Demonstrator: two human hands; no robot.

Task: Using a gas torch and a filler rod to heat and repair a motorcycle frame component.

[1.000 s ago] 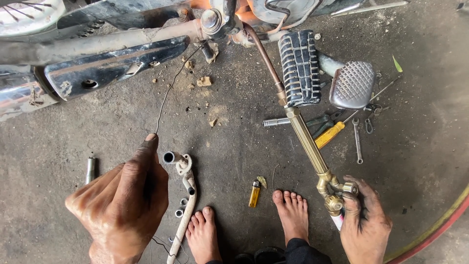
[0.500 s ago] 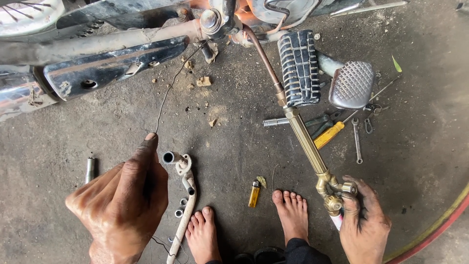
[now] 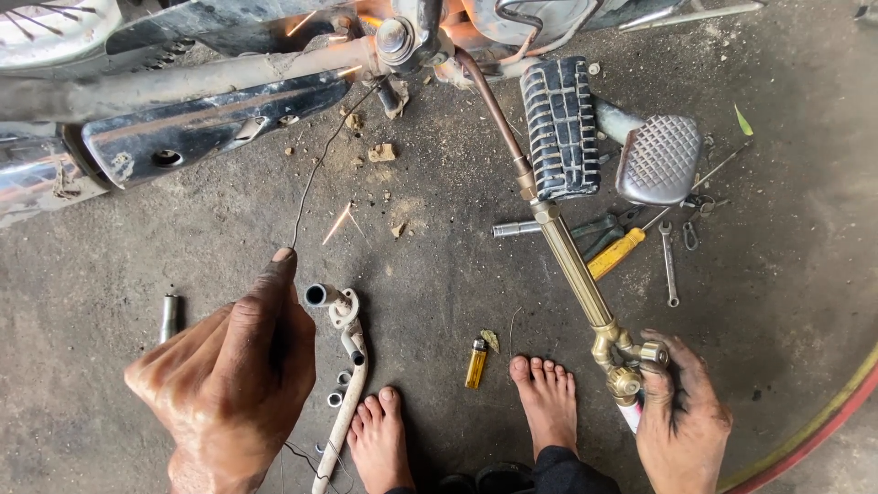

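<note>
Brass torch [image 3: 574,265] gripped at its valve end by right hand [image 3: 681,421], lower right of frame, fingers [image 3: 660,380] closed around the knobs. Long axis diagonal, rising from lower right toward upper centre, copper tip aimed at the metal joint [image 3: 400,38] at top of frame, with orange glow and sparks there. Thin filler wire [image 3: 315,169] pinched in left hand [image 3: 229,384], lower left, fingers shut on it; wire running up and right toward the same joint.

No containers seen. On the concrete floor [image 3: 439,274]: one yellow lighter [image 3: 476,362] at lower centre, one yellow-handled screwdriver [image 3: 615,253] just right of the torch, one small wrench [image 3: 669,270], one black ribbed footrest [image 3: 560,128], one grey studded pedal [image 3: 658,157]. One white bent bracket [image 3: 347,384] beside left hand. Two bare feet at bottom centre, left foot [image 3: 380,444] and right foot [image 3: 547,407].
</note>
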